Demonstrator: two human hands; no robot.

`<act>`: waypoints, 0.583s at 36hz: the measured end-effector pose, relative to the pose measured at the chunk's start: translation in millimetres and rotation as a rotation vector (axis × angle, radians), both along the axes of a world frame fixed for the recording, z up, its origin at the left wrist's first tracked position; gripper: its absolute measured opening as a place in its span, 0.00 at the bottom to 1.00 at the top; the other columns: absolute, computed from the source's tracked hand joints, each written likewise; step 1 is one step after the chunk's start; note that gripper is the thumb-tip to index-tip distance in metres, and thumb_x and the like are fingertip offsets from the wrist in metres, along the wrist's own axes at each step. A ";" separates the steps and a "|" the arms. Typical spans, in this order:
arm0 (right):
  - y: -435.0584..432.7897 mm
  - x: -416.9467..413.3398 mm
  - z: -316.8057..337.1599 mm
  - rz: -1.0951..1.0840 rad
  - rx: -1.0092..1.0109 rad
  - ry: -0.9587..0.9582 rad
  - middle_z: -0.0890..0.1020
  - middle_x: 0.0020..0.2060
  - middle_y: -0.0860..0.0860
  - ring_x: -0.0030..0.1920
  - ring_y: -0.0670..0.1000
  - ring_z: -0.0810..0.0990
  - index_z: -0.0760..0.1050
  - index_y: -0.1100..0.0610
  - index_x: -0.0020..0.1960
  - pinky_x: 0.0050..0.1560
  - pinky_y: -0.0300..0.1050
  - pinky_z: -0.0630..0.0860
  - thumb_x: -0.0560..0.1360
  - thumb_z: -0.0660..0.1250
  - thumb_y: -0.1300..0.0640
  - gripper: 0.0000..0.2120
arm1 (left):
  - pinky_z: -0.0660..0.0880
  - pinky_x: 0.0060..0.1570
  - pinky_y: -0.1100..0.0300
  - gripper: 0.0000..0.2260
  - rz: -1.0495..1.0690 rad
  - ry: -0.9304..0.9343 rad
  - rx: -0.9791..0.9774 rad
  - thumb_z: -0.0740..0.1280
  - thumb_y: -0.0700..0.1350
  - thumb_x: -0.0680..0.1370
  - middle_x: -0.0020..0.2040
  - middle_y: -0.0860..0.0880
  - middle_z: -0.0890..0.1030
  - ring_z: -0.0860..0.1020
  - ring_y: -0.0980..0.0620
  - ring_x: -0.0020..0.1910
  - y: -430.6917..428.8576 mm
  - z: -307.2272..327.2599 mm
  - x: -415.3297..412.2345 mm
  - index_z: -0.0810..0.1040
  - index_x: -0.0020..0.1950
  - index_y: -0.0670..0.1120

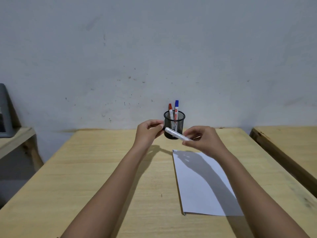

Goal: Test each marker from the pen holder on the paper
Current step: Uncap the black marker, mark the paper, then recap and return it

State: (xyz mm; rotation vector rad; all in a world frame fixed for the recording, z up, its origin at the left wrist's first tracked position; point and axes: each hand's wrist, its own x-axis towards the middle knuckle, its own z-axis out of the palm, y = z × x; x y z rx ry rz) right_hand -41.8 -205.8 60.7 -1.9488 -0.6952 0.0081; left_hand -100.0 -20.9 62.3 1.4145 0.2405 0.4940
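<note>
1. A round black wire-mesh pen holder point(174, 123) stands upright at the table's far edge.
2. A red-capped white marker point(170, 109) and a blue-capped white marker point(176, 109) stand in it, caps up.
3. A third white-barrelled marker point(177, 135) is held tilted in front of the holder.
4. A white rectangular sheet of paper point(204, 184) lies flat nearer, to the right.

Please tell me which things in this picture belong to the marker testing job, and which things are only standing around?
Part of the job:
- white marker, held by the left hand and right hand
- red marker and blue marker in the pen holder
- paper on the table

Only standing around:
- grey object on the side shelf
- second table
</note>
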 end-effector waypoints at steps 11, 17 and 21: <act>24.2 18.3 -3.0 0.011 -0.205 -0.168 0.78 0.44 0.46 0.45 0.49 0.79 0.69 0.49 0.51 0.44 0.45 0.77 0.69 0.69 0.60 0.15 | 0.77 0.57 0.56 0.07 -0.044 -0.098 0.263 0.69 0.41 0.75 0.50 0.43 0.84 0.82 0.47 0.52 -15.2 24.2 38.2 0.82 0.52 0.43; 25.2 49.7 11.8 -0.081 -0.032 -0.133 0.78 0.45 0.51 0.43 0.50 0.80 0.68 0.56 0.51 0.38 0.33 0.73 0.71 0.68 0.64 0.12 | 0.71 0.48 0.64 0.09 0.024 0.098 0.569 0.69 0.46 0.75 0.48 0.48 0.80 0.76 0.52 0.47 6.9 3.0 61.3 0.80 0.52 0.44; 34.8 68.3 23.0 -0.158 0.150 -0.116 0.78 0.43 0.51 0.41 0.45 0.78 0.68 0.58 0.51 0.42 0.37 0.77 0.74 0.66 0.64 0.09 | 0.67 0.37 0.68 0.09 -0.001 0.248 0.723 0.73 0.47 0.72 0.46 0.49 0.73 0.70 0.51 0.45 12.5 -21.1 75.5 0.74 0.45 0.49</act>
